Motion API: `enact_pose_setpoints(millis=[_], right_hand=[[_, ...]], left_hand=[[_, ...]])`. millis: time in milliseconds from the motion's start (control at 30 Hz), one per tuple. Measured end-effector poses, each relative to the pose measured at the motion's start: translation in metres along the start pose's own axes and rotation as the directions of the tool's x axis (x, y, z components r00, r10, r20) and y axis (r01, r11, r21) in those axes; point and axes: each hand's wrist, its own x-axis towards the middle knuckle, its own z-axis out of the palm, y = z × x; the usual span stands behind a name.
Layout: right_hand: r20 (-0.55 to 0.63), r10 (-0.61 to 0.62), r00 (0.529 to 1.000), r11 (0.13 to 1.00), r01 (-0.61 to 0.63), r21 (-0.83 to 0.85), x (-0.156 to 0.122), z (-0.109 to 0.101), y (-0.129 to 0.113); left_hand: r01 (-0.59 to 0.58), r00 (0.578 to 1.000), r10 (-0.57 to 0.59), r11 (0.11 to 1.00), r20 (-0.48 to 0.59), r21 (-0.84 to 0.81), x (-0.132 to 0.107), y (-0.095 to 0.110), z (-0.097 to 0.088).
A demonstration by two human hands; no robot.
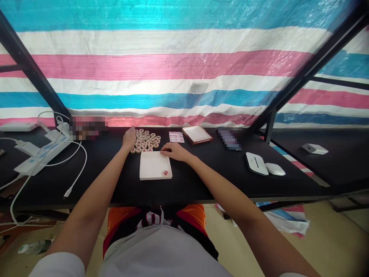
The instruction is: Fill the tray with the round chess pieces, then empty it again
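Observation:
A heap of several round wooden chess discs [145, 141] with red and dark characters lies on the black table [201, 181]. My left hand [128, 139] rests at the left edge of the heap, fingers curled over the nearest discs. My right hand [173, 151] lies at the top right corner of a flat white box [154, 166], fingers closed as in a pinch; what they hold is hidden. One disc with a red mark [165, 173] sits in the box's near right corner.
A red-rimmed box lid [197, 134] and a small pink-printed sheet [176, 137] lie behind the box. A white power strip [40, 153] with cables sits at the left. Two white devices [263, 165] lie at the right; another white box [314, 148] on the neighbouring table.

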Motion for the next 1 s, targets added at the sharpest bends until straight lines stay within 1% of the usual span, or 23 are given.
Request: enact_pose_setpoints(millis=[67,200,433,500,600,667,767,900,1000], right_hand=[[-0.008,0.023,1.0,1.0,-0.023,-0.002,0.001,0.001,0.0],[-0.017,0.059,0.998,0.998,-0.059,-0.004,0.002,0.002,0.0],[-0.016,0.07,0.997,0.998,-0.07,0.0,0.002,0.001,-0.002],[-0.013,0.069,0.998,0.998,-0.069,-0.004,0.002,0.001,-0.002],[-0.012,0.063,0.998,0.998,-0.063,-0.006,0.002,0.001,-0.001],[-0.014,0.057,0.998,0.998,-0.057,-0.002,0.002,0.001,0.0],[-0.022,0.047,0.999,0.999,-0.047,-0.004,0.002,0.001,0.001],[-0.028,0.055,0.998,0.998,-0.055,0.002,0.003,0.002,0.0],[-0.029,0.062,0.998,0.998,-0.063,-0.007,0.003,0.003,0.0]], left_hand=[[-0.004,1.0,0.004,1.0,0.012,-0.003,0.003,0.003,0.006],[0.005,1.0,-0.003,0.997,0.027,-0.079,0.012,0.006,0.016],[0.019,0.997,-0.006,0.986,0.079,-0.165,0.018,0.015,0.031],[0.004,0.996,0.009,0.989,0.086,-0.146,0.022,0.015,0.031],[-0.037,0.994,0.041,0.998,0.099,-0.044,0.033,0.014,0.028],[-0.077,0.988,0.075,0.997,0.138,0.013,0.041,0.012,0.027],[-0.101,0.976,0.093,0.995,0.196,0.028,0.048,0.014,0.029],[-0.117,0.954,0.104,0.993,0.28,0.028,0.044,0.024,0.036],[-0.155,0.94,0.138,0.988,0.311,0.029,0.037,0.032,0.04]])
